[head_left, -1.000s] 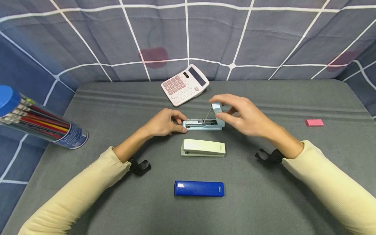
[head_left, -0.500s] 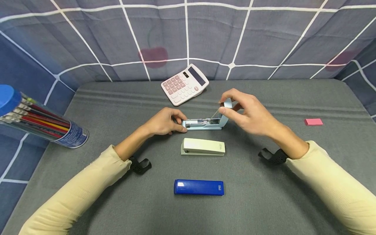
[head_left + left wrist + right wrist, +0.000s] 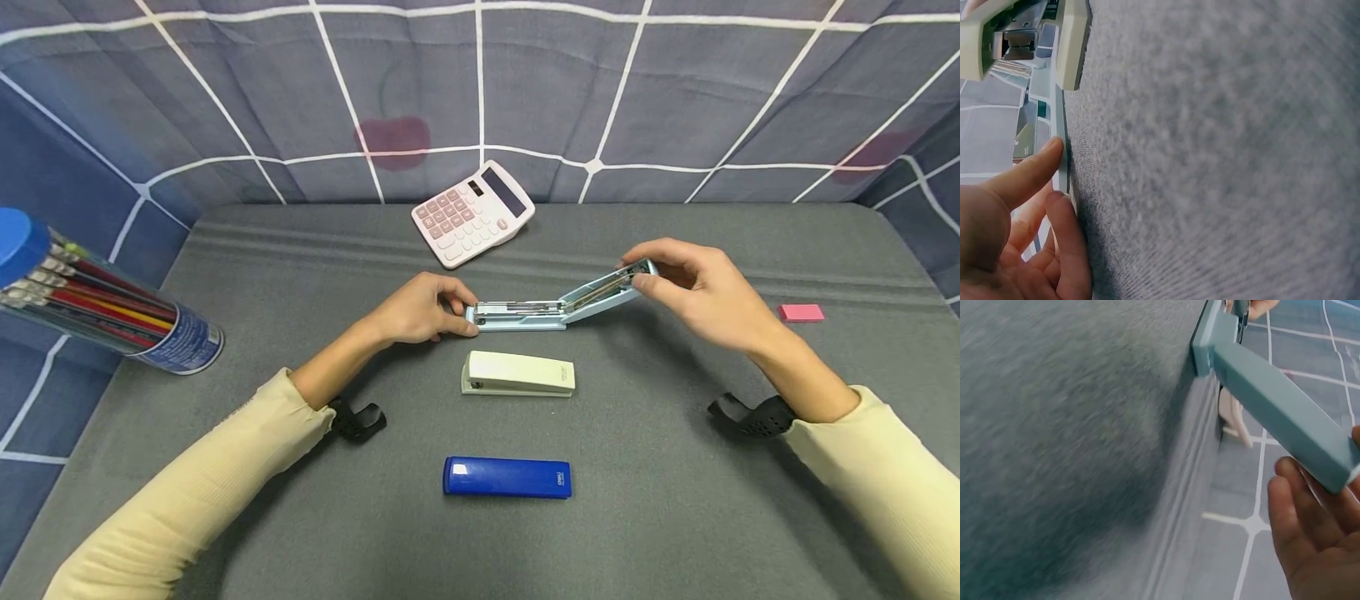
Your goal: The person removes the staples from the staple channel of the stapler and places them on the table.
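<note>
A light blue stapler [image 3: 525,322] lies spread wide on the grey table, its base flat and its top arm [image 3: 611,293] folded far back to the right, tilted up off the table. My left hand [image 3: 420,312] pinches the left end of the base between thumb and fingers. At the raised end of the top arm, my right hand [image 3: 701,292] holds the tip with thumb and fingers. In the right wrist view the blue top arm [image 3: 1285,412] slants down to the fingers. Just in front lies a pale green stapler [image 3: 517,374], closed; its nose [image 3: 1072,47] shows in the left wrist view.
A dark blue stapler [image 3: 507,477] lies nearer the front. Behind the hands is a pink-and-white calculator [image 3: 474,215]. A pink eraser-like block [image 3: 801,313] sits at the right. A clear tub of pencils [image 3: 112,304] stands at the left, before a checked cloth backdrop [image 3: 540,92].
The right hand has moved right and swung the light blue stapler's top arm from upright to far back. The left hand has stayed on the base.
</note>
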`<state>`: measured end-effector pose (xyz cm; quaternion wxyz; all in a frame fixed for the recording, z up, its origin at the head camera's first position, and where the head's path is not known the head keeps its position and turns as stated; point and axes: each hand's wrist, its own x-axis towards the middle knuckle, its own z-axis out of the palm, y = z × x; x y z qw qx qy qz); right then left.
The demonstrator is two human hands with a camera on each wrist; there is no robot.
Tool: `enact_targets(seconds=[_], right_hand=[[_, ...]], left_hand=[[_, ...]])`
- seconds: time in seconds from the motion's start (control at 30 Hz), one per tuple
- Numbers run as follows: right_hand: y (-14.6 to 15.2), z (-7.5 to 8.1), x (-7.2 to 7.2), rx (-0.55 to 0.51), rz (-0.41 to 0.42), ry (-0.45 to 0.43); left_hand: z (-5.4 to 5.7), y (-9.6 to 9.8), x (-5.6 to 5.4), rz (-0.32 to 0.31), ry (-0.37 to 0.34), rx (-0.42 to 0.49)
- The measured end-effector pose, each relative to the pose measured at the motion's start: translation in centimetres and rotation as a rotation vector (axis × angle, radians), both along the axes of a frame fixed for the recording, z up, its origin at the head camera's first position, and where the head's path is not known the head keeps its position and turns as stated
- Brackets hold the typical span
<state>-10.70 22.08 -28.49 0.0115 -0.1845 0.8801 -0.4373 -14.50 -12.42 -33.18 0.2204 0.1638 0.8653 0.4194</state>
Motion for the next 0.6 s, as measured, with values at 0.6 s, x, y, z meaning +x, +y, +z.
enact_targets(seconds=[0.6], right_hand=[[1.5, -1.4, -0.2, 0.149, -0.059, -0.068]], left_hand=[[0.0, 0.0, 0.0, 0.000, -0.013, 0.007]])
